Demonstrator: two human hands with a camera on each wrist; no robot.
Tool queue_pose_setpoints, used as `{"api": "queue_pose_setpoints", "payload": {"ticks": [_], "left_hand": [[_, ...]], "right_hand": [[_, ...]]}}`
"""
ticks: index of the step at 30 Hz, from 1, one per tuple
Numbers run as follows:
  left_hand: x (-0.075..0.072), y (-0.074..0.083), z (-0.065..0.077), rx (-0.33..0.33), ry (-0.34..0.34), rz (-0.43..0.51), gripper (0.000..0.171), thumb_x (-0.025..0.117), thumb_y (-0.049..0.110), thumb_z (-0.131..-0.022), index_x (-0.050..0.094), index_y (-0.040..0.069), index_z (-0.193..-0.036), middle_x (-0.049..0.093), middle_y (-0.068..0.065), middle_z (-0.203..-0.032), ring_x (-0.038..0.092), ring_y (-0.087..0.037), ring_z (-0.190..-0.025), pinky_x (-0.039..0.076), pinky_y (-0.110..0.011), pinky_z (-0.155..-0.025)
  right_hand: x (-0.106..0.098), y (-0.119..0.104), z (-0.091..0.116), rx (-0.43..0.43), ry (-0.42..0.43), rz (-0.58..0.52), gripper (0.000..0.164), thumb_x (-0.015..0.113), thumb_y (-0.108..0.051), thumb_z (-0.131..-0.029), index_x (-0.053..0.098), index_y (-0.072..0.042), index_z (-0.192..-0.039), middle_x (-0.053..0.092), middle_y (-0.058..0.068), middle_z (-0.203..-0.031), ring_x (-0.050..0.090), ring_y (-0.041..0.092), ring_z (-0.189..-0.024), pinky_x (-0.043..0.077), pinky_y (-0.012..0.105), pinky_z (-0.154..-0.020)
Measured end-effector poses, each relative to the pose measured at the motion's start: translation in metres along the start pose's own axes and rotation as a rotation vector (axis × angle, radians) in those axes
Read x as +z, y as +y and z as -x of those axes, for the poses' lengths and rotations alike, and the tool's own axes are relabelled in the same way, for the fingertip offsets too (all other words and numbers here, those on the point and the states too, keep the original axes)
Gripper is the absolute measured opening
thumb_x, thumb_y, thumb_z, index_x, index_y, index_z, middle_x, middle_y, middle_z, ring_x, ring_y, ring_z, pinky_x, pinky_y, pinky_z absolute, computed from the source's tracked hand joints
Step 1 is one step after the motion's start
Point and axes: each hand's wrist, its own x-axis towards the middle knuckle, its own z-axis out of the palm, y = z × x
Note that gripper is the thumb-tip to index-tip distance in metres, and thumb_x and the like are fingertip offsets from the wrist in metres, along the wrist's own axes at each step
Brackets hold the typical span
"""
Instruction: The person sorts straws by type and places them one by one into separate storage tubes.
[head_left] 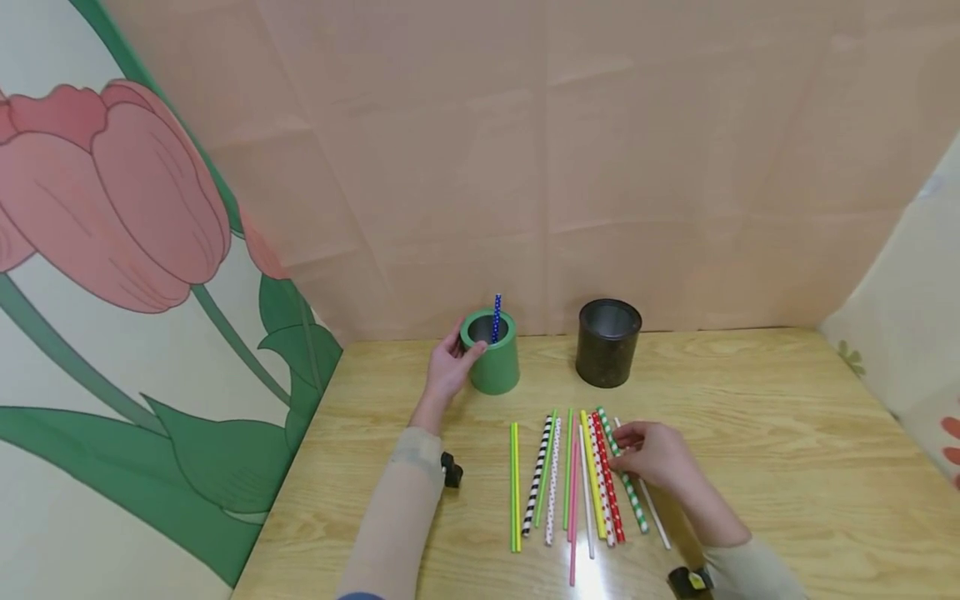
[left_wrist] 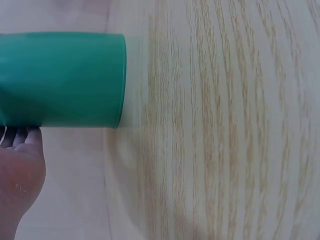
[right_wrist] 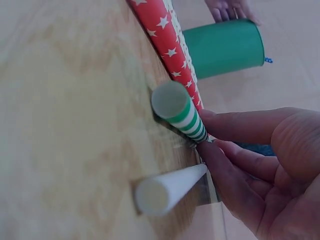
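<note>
My left hand (head_left: 447, 367) holds a green cup (head_left: 497, 371) by its left side, with the thumb near the rim. A blue straw with white dots (head_left: 497, 317) stands in that cup. On the table, my right hand (head_left: 654, 452) pinches a green-and-white striped straw (head_left: 637, 508) between thumb and finger; in the right wrist view the striped straw (right_wrist: 185, 112) runs up to the fingertips. To its left lies a red straw with white stars (right_wrist: 167, 45). A white straw (right_wrist: 172, 190) lies on its other side, close to a finger.
Several more straws lie in a loose row on the table, among them a yellow one (head_left: 592, 475), a pink one (head_left: 573, 533), a black-and-white striped one (head_left: 536, 479) and a green one (head_left: 513, 492). A black cup (head_left: 606, 350) stands at the back, right of the green cup.
</note>
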Motion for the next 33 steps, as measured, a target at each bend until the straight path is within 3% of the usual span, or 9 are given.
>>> {"api": "queue_pose_setpoints", "payload": {"ticks": [8,14,20,25,33], "left_hand": [[0.000,0.003,0.001,0.009,0.000,-0.005,0.077,0.081,0.022,-0.099,0.041,0.009,-0.164,0.038,-0.015,-0.169,0.036,-0.031,-0.156,0.033,-0.039,-0.127],[0.000,0.003,0.002,0.004,-0.002,-0.003,0.080,0.082,0.026,-0.097,0.041,0.009,-0.164,0.037,-0.015,-0.170,0.036,-0.031,-0.156,0.032,-0.039,-0.128],[0.000,0.003,0.003,0.004,-0.001,-0.007,0.080,0.083,0.025,-0.097,0.040,0.010,-0.164,0.036,-0.015,-0.170,0.036,-0.032,-0.156,0.033,-0.039,-0.127],[0.000,0.000,0.002,0.007,-0.006,-0.013,0.080,0.083,0.025,-0.097,0.041,0.011,-0.164,0.037,-0.015,-0.170,0.036,-0.031,-0.156,0.033,-0.039,-0.127],[-0.001,-0.002,0.002,-0.001,-0.015,-0.012,0.080,0.082,0.027,-0.098,0.040,0.012,-0.165,0.036,-0.013,-0.170,0.035,-0.030,-0.157,0.032,-0.040,-0.128]], "right_hand": [[0.000,0.000,-0.003,0.005,0.013,0.052,0.048,0.092,-0.012,-0.078,0.075,0.001,-0.120,0.073,0.009,-0.104,0.067,0.023,-0.091,0.062,0.034,-0.071],[-0.003,0.003,-0.001,-0.010,0.018,0.023,0.050,0.088,-0.009,-0.078,0.073,0.004,-0.123,0.073,0.010,-0.105,0.067,0.023,-0.091,0.062,0.032,-0.071],[-0.010,0.005,0.000,0.006,-0.032,-0.113,0.058,0.086,-0.007,-0.082,0.065,0.008,-0.135,0.072,0.016,-0.111,0.069,0.021,-0.091,0.064,0.032,-0.072],[-0.018,0.012,-0.003,0.038,-0.115,-0.261,0.067,0.082,-0.008,-0.089,0.054,0.008,-0.148,0.069,0.022,-0.124,0.069,0.023,-0.101,0.066,0.036,-0.079],[-0.032,0.019,-0.002,0.015,-0.219,-0.464,0.076,0.073,-0.003,-0.098,0.033,0.010,-0.161,0.060,0.034,-0.143,0.073,0.029,-0.110,0.066,0.038,-0.085]]}}
